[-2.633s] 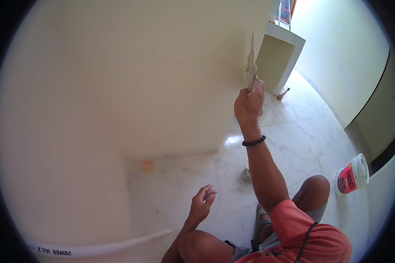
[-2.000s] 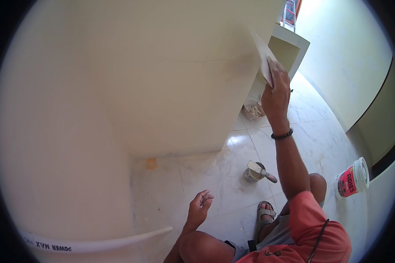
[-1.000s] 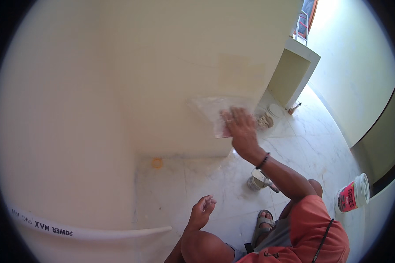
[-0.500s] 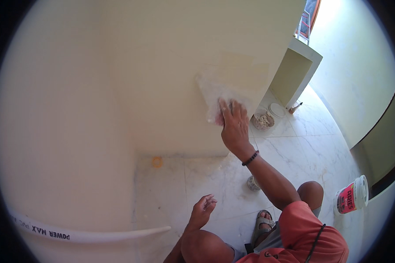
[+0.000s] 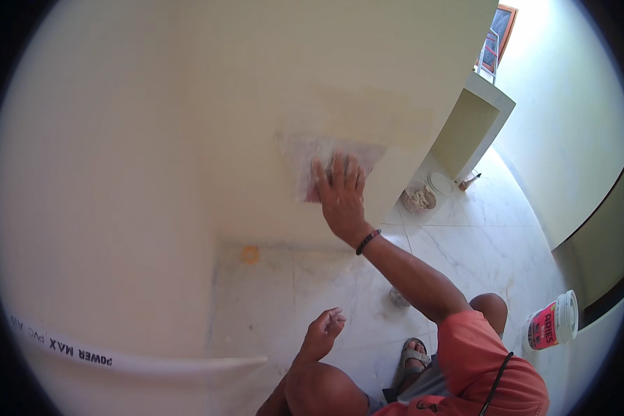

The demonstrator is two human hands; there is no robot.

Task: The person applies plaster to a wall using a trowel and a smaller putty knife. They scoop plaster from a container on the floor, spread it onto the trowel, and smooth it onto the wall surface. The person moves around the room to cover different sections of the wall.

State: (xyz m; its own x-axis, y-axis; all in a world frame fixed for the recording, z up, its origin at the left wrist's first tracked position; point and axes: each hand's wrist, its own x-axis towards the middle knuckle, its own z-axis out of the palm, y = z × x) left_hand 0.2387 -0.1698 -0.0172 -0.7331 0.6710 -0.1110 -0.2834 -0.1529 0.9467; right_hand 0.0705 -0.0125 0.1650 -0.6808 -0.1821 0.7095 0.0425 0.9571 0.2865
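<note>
My right hand [image 5: 343,197], with a dark bead bracelet at the wrist, presses a flat, whitish putty spreader [image 5: 305,170] against the cream wall [image 5: 249,104]. Its fingers lie across the spreader's face, and a reddish part shows under them. Around it the wall carries a damp-looking, slightly darker patch [image 5: 374,111]. Low over my knee, my left hand [image 5: 322,334] is half curled, its fingertips smeared white and a little apart. No object shows in it.
A tub of pale putty [image 5: 419,199] stands beyond the wall's edge, next to a round white lid [image 5: 441,184] and a brush [image 5: 469,182]. A small can [image 5: 399,297] sits below my right forearm. A paint bucket [image 5: 553,322] is at right, a white pipe [image 5: 152,365] at lower left.
My right hand has moved left along the wall with the spreader, which has turned to lie flatter and more level. The left hand stays almost where it was.
</note>
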